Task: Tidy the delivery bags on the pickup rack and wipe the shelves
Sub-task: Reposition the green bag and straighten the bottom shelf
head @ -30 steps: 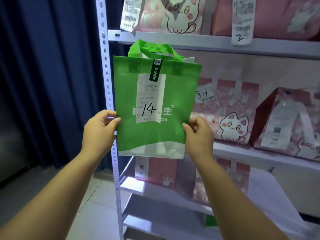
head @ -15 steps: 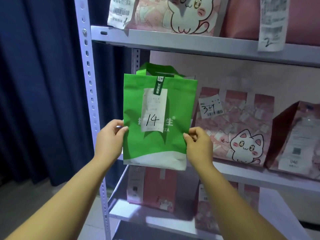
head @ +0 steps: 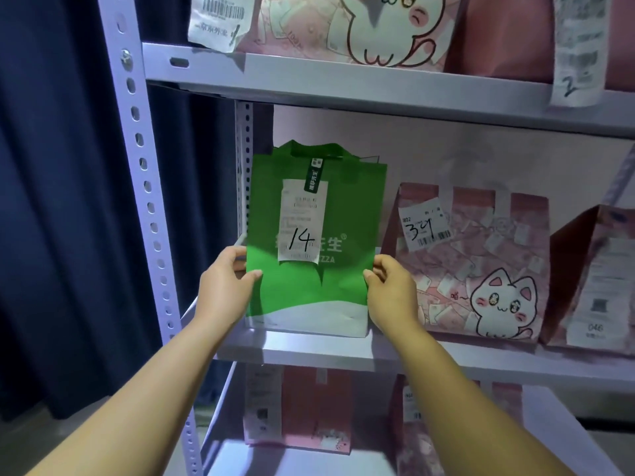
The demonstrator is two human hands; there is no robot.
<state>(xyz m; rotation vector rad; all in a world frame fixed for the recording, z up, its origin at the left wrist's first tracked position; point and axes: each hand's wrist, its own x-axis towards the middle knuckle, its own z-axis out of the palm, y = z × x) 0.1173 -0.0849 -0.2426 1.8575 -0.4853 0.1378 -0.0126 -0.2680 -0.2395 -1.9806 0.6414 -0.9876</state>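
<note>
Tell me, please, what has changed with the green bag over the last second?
The green bag went from being held in the air in front of the rack forward onto the left end of the middle shelf, where its base now seems to rest. The left hand and right hand keep their grip on its side edges. The pink cat bag beside it has not moved.

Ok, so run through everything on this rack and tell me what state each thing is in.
Green bag: upright at the middle shelf's left end, seemingly set down.
Receipt: stuck on the green bag's front, marked 14.
Left hand: pinching the bag's left edge.
Right hand: pinching its right edge.
Pink cat bag: upright beside the green bag, untouched.
</note>
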